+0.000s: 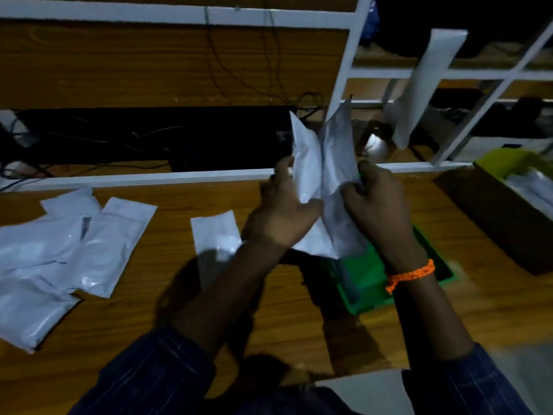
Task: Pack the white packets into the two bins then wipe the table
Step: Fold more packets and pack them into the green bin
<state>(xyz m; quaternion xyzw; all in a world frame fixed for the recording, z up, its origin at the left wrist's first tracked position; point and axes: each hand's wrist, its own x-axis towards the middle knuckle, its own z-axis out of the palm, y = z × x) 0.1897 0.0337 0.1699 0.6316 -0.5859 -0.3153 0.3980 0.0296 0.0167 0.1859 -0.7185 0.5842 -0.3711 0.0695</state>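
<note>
A heap of packets (59, 250) lies left on the table (167, 295), a single packet (214, 235) right of it. The left hand (281, 217) and right hand (380, 208) grip held packets (320, 175) above the near bin (368, 283); the second bin (493, 211) stands farther right.

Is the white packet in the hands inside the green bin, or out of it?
Out. The left hand and the right hand both grip the white packet, holding it upright over the green bin.
</note>
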